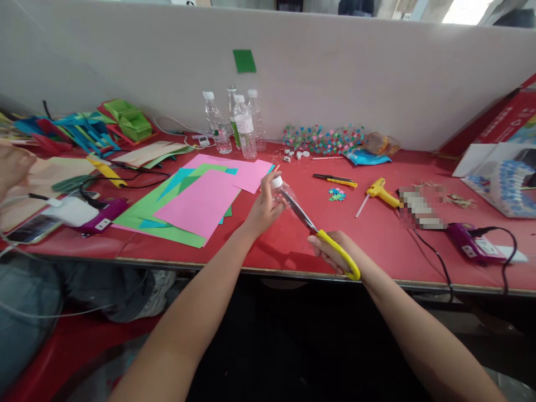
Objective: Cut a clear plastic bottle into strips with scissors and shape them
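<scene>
My left hand (267, 207) is closed round a clear plastic bottle top (283, 193) with a white cap, held above the red table (268, 251). In my right hand (333, 249) is a pair of scissors (338, 254) with yellow handles. Its metal blades point up and to the left and reach the plastic piece; whether they bite into it I cannot tell. Left of my left hand lie sheets of pink, green and blue paper (196, 206). A small pile of star sequins (337, 194) and a yellow-and-black utility knife (335, 180) lie to the right.
Several clear bottles (245, 128) stand by the back partition. A yellow glue gun (383, 192) and purple power strips (475, 243) with cables lie at the right. At the far left, another person's hand (14, 164) is near a phone (33, 226).
</scene>
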Available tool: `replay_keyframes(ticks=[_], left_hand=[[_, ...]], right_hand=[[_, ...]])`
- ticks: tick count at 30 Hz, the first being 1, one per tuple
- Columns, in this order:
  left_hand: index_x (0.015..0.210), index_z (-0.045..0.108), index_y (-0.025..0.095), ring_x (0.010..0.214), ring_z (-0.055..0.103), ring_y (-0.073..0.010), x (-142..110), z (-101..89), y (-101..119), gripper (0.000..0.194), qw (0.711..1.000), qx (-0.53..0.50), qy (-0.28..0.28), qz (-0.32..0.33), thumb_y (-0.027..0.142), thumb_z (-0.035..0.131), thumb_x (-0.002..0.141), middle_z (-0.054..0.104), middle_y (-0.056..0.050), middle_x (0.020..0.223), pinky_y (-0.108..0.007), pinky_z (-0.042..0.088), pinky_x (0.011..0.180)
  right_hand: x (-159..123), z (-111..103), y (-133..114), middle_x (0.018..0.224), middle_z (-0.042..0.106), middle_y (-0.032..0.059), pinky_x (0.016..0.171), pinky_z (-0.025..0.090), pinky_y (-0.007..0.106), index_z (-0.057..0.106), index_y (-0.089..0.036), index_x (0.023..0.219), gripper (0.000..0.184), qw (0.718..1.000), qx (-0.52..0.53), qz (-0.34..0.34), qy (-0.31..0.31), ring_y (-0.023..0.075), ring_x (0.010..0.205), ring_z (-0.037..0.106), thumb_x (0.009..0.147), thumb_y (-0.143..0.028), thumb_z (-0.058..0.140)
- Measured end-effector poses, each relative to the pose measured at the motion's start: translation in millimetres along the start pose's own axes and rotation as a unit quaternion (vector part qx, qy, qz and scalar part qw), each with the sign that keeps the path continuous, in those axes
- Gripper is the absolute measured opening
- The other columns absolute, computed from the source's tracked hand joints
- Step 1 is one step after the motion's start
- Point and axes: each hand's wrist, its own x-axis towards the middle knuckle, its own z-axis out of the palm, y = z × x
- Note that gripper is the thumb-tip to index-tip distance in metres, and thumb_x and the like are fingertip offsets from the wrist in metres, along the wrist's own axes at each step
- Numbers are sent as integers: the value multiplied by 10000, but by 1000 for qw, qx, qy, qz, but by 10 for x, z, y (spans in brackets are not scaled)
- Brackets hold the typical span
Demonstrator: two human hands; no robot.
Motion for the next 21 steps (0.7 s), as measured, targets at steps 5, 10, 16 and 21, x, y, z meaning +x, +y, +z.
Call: replay_keyframes(ticks=[5, 10, 16, 21], left_hand=[[1394, 254, 323, 1128, 557, -238, 21, -88, -21, 581, 997, 72, -10, 33, 282, 547, 894, 470, -146, 1345, -453, 505, 957], [1391, 249, 324, 1187, 525, -253, 18, -98, 11, 587, 996, 83, -7, 27, 257, 544, 889, 467, -139, 1349, -475, 469, 1011], [1278, 361, 290, 947, 602, -183, 69, -84, 23, 532, 997, -4, 59, -53, 174, 600, 817, 560, -90, 1137, -352, 544, 827], [1199, 350, 313, 709, 573, -98, 152, -122, -18, 546, 945, -170, 204, -190, 174, 638, 757, 548, -1, 982, -233, 522, 617]], right_hand=[[8, 5, -32, 295, 355, -98, 275, 242, 180, 500, -199, 618, 483, 1000, 12, 8, 2, 54, 230, 312, 806, -636, 581], [43, 27, -32, 289, 355, -96, 271, 243, 188, 498, -201, 620, 522, 1000, 8, 5, 3, 61, 227, 318, 762, -693, 597], [30, 29, 9, 327, 357, -102, 293, 279, 180, 526, -193, 683, 534, 997, 33, -47, -45, 53, 251, 308, 819, -708, 498], [50, 25, 17, 384, 364, -100, 321, 316, 206, 538, -192, 699, 510, 995, 75, -59, -5, 63, 284, 341, 785, -695, 539]])
